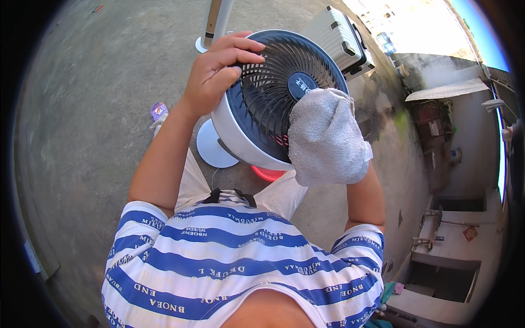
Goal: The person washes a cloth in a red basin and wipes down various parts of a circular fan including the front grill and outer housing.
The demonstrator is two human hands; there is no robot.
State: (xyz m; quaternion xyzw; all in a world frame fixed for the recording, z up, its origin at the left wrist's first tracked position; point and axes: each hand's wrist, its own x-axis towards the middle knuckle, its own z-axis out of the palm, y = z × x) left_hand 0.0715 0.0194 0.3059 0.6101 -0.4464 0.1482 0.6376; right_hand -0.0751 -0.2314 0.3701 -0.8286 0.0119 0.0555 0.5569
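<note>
A pedestal-type electric fan (219, 110) with a white housing and a dark spiral grille (266, 98) is tilted upward before me. My left hand (217, 69) grips its rim at the upper left, fingertips over the grille's edge. A grey terry cloth (328, 139) covers my right hand, whose fingers are hidden. The cloth lies against the lower right of the grille and partly overlaps the round hub badge (301, 84), which bears writing. Beneath the housing shows the fan's round white base (215, 145), on the ground between my legs.
Part of a red basin (266, 174) shows below the fan. Beyond stand a white ribbed suitcase (332, 41) and a white post-like stand (215, 24) with a round foot. A building wall (467, 250) with openings runs along the right of the concrete ground (90, 102).
</note>
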